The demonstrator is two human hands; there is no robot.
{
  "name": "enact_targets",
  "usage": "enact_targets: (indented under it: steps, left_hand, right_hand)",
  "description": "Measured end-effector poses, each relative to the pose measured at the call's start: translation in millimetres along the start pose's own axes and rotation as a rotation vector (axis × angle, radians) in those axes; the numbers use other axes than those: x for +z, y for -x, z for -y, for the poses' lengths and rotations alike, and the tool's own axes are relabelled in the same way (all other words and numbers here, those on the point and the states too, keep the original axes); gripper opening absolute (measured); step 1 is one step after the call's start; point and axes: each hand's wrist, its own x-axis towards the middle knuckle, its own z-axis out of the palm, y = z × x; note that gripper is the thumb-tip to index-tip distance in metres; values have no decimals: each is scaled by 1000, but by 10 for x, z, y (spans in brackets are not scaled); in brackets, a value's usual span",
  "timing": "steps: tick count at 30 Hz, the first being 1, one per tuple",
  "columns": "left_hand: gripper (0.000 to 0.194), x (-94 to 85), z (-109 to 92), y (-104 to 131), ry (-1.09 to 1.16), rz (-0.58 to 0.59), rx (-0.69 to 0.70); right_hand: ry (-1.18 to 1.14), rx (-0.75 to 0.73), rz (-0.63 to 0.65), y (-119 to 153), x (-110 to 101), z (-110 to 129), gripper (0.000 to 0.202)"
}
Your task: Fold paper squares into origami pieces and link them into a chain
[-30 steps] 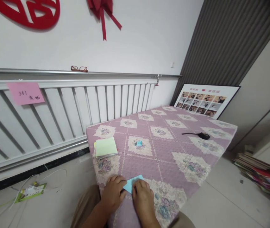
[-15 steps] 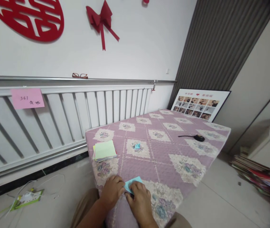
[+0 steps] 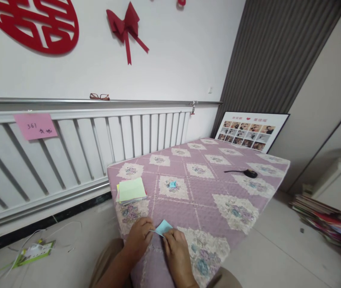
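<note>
The left hand (image 3: 141,237) and right hand (image 3: 176,247) pinch the light-blue paper (image 3: 163,227) by opposite sides at the near end of the counter (image 3: 204,210). It is probably light, thin and easily creased, best held at its edges.

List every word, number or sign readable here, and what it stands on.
"361": handwritten on the pink note on the radiator; the characters beside it are too unclear to read.
"囍", apparently: the red wall ornament, cut off by the picture's edge.
Photo board: a red heart between heading characters too small to read.
</note>
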Motion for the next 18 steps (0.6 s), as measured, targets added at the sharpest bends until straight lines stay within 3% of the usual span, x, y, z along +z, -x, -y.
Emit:
enact_targets:
  steps: [5,9,14,18]
  left_hand:
    - [20,-264,-294,-137,146,2,72]
    - [17,-379,-395,-222,243,-72,86]
    - [23,-255,-227,-126,207,-172,-27]
    - [58,-17,-140,108,57,-108,-62]
  right_hand:
    - [-357,69,-12,4,-6,-43,21]
    - [-651,378,-59,-7,-51,-164,26]
    - [-1118,701,-172,-32,-54,-337,33]
    - [-1221,752,-234,-57,-38,-356,44]
